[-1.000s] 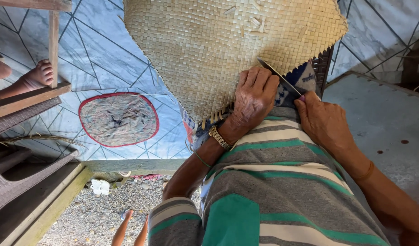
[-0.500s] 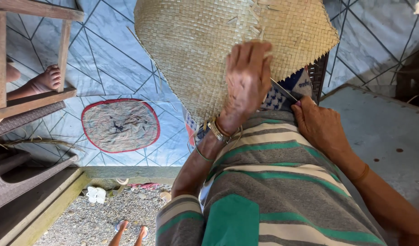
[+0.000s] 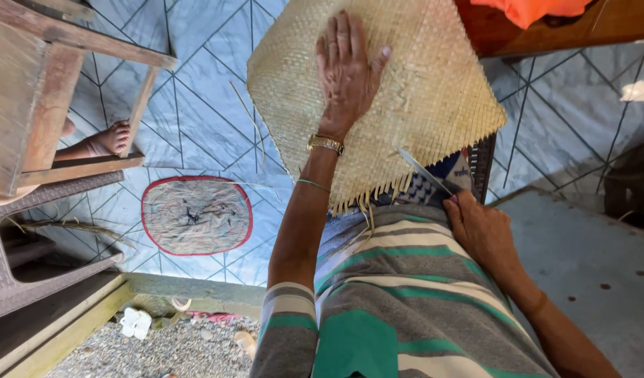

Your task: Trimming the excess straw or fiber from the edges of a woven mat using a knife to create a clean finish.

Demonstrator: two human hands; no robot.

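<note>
The woven mat piece (image 3: pixel 406 105) is pale straw in colour, plaited in a tight flat weave, roughly square and turned like a diamond; its lower edge, toward 5 o'clock, ends in a fringe of loose, untrimmed strand ends, and a few stray strands stick up from its surface near the middle; it lies across the person's lap, over the tiled floor (image 3: pixel 196 119), filling the upper centre of the view.

The left hand (image 3: pixel 346 73) lies flat on the mat at about 12 o'clock, palm down, fingers stretched and slightly spread, thumb out toward 2 o'clock; it presses on the weave and grips nothing; a gold wristwatch (image 3: pixel 325 145) and a thin green band (image 3: pixel 313 185) sit on that arm.

The right hand (image 3: pixel 479 231) is at about 4 o'clock, just below the fringe, curled closed around the handle end of a thin knife (image 3: pixel 423 170); the blade slants up toward 10 o'clock and its tip reaches the fringed edge of the mat; the two hands are well apart.

A striped grey and green shirt (image 3: pixel 399 308) fills the lower centre; at 9 o'clock stands a wooden stool (image 3: pixel 49 91), with another person's bare foot (image 3: pixel 112 138) under it; a round rug (image 3: pixel 196 215) with a red border lies on the floor at 8 o'clock.
</note>
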